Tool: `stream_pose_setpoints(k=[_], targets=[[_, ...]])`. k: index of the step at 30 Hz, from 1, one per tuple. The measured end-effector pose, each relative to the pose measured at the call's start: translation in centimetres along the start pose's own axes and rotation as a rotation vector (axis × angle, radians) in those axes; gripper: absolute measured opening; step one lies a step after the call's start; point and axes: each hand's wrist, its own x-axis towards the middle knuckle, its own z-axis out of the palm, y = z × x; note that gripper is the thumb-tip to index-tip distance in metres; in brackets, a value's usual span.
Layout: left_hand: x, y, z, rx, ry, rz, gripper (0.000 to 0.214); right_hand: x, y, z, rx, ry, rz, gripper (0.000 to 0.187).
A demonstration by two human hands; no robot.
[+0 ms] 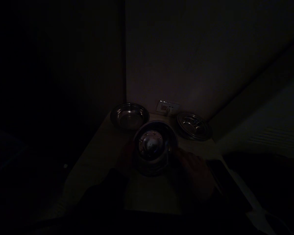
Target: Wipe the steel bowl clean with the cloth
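The scene is very dark. A round, shiny metal bowl (pixel 152 168) is in the middle, between my hands, with its rounded inside catching some light. My right hand (pixel 193 168) is at the bowl's right side, fingers closed at its rim. On the left side, my left hand (pixel 125 158) is dim against the bowl and seems closed on its edge; its fingers barely show. Whether the bowl rests on the table or is lifted, I cannot tell.
A wide metal bowl (pixel 129 120) stands at the table's back left corner. At the back right is a stack of metal dishes (pixel 193 126). A wall socket (pixel 167 107) is behind the pale table (pixel 152 199). A dark flat object (pixel 227 184) lies at right.
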Motion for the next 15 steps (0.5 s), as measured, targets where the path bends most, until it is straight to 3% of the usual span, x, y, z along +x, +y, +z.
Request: stream_pose_setpoints(k=[3,6,9,12,15], targets=[[-0.1,-0.8,-0.3,0.054,-0.007,0.015,0.045,0.2,-1.7,1.1,-0.081,-0.12,-0.075,0.039],[-0.2,-1.2,-0.6,0.19,0.005,0.03,0.041,-0.4,-3.0,1.7,0.036,-0.185,-0.066,0.044],[-0.2,-1.0,-0.6,0.25,0.004,0.027,0.037,-1.0,-3.3,2.0,0.081,-0.127,-0.106,0.039],[-0.3,-0.6,-0.4,0.163,0.001,0.011,0.039,-1.1,-3.7,2.9,0.056,-0.036,-0.173,0.031],[-0.4,-0.4,-0.2,0.072,0.01,0.018,0.044,-0.7,-4.8,4.4,0.09,-0.013,-0.145,0.03]])
